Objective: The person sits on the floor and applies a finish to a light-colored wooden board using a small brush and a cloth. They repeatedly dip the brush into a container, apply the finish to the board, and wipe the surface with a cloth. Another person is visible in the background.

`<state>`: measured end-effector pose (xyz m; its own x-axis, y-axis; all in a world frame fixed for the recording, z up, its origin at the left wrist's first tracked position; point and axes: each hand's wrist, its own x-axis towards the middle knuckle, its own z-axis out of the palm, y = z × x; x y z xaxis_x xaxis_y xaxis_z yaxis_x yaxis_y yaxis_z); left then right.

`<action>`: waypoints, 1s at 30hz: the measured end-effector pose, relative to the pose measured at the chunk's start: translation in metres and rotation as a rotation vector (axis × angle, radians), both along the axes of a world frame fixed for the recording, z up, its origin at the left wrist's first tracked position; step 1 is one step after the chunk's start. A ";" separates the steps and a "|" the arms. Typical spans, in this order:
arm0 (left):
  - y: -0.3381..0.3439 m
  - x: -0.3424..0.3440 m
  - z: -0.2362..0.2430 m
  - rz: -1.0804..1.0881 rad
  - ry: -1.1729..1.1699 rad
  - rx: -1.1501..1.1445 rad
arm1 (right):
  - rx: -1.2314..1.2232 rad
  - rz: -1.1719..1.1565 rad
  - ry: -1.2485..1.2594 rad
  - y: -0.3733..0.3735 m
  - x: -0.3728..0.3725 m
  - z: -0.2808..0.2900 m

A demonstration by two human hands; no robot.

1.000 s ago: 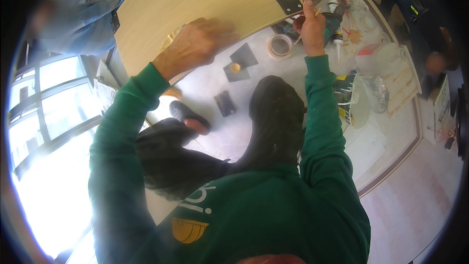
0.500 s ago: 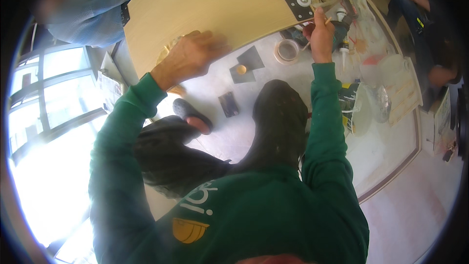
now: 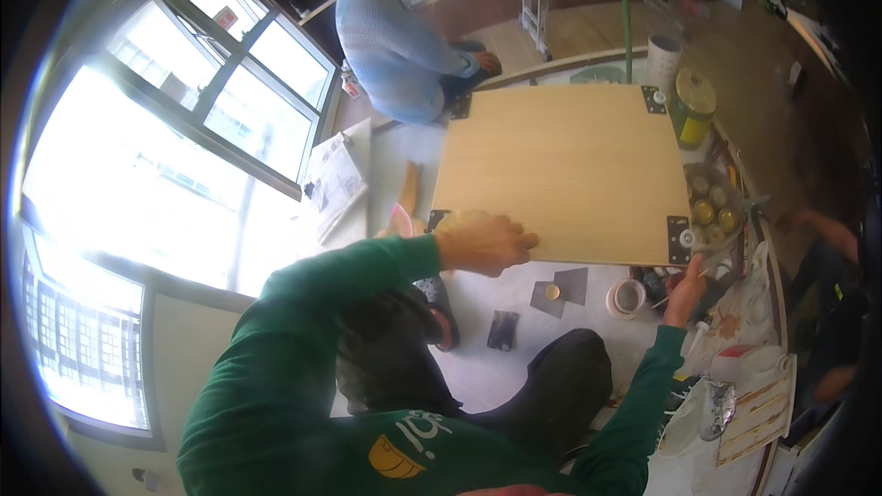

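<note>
1. We see bright windows point(image 3: 266, 96) to the left of the left fingers point(image 3: 525, 242).
2. We spot a ladder point(image 3: 543, 9) and a person in a blue sweater point(image 3: 390, 50) beyond those fingers.
3. We have a large tin point(image 3: 693, 115) well beyond the right fingers point(image 3: 695, 263).

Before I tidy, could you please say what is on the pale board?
On the board, black plates mark the corners; beneath the left hand, its surface is hidden.

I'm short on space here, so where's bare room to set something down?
The wooden panel is bare across its middle, between black corner plates; so is floor between your left shoe and the flat dark item. It's crowded by your right hand: cans and a round container.
</note>
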<state>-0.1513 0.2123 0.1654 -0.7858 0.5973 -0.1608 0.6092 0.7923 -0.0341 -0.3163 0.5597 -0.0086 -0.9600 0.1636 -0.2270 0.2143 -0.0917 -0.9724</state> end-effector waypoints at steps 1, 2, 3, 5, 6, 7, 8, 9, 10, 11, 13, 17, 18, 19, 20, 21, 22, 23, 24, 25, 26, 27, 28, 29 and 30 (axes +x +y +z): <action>-0.008 0.013 -0.004 0.056 0.008 0.085 | -0.017 0.010 0.016 -0.002 0.001 0.001; -0.018 0.024 -0.004 0.110 0.015 0.168 | -0.035 0.017 0.008 -0.004 0.001 0.003; -0.015 0.026 0.008 0.204 -0.003 0.328 | -0.029 0.005 0.006 0.005 -0.003 0.004; -0.019 0.038 0.033 0.435 0.067 0.534 | -0.069 -0.015 -0.018 0.011 -0.002 0.005; -0.026 0.046 0.042 0.555 0.103 0.635 | -0.102 -0.033 -0.029 0.011 0.000 0.004; -0.050 0.045 0.051 0.480 0.263 0.632 | -0.134 -0.050 -0.040 0.011 0.003 0.004; -0.076 0.042 0.063 0.405 0.415 0.615 | -0.137 -0.036 -0.053 0.011 0.009 0.003; -0.067 0.040 0.100 0.897 0.324 0.735 | -0.119 -0.044 -0.053 0.022 0.013 0.004; -0.096 0.040 0.129 1.016 0.422 0.656 | -0.119 -0.035 -0.062 0.025 0.021 0.006; -0.120 0.038 0.158 0.810 0.630 0.585 | -0.117 -0.042 -0.060 0.029 0.030 0.007; -0.112 0.043 0.211 0.711 0.736 0.807 | -0.124 -0.058 -0.060 0.032 0.048 0.011; -0.020 0.058 0.260 0.750 0.355 1.071 | -0.294 -0.222 -0.118 0.045 0.071 -0.006; -0.008 0.058 0.244 0.670 0.238 0.993 | -0.345 -0.274 -0.121 0.051 0.076 -0.010; 0.000 0.064 0.223 0.599 0.120 0.921 | -0.305 -0.253 -0.074 0.051 0.089 -0.007; 0.008 0.069 0.209 0.533 0.002 0.838 | -0.224 -0.232 -0.029 0.047 0.098 -0.020; 0.010 0.076 0.187 0.505 -0.054 0.793 | -0.183 -0.281 -0.078 0.029 0.108 -0.010; 0.013 0.086 0.156 0.465 -0.116 0.770 | -0.162 -0.194 -0.066 0.030 0.113 -0.018; 0.018 0.099 0.121 0.428 -0.175 0.754 | -0.178 -0.134 -0.093 0.022 0.126 -0.007; 0.022 0.106 0.096 0.480 -0.307 0.753 | -0.210 -0.082 -0.101 0.014 0.136 0.009; 0.022 0.109 0.079 0.514 -0.415 0.735 | -0.221 -0.035 -0.124 0.016 0.141 0.002; 0.021 0.109 0.061 0.536 -0.513 0.715 | -0.233 0.010 -0.136 0.021 0.144 -0.006; 0.020 0.110 0.044 0.536 -0.527 0.711 | -0.234 0.018 -0.156 0.019 0.150 -0.004; 0.016 0.112 0.033 0.539 -0.535 0.699 | -0.245 0.027 -0.174 0.011 0.158 0.000; 0.012 0.116 0.022 0.546 -0.544 0.690 | -0.254 0.040 -0.194 0.002 0.165 0.004; 0.006 0.121 0.011 0.552 -0.504 0.665 | -0.228 0.065 -0.205 -0.009 0.170 0.008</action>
<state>-0.0300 0.2181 0.1765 -0.9123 0.2588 -0.3173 -0.0284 0.7331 0.6795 -0.1467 0.5504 -0.0009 -0.8973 0.0260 -0.4407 0.4163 -0.2820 -0.8644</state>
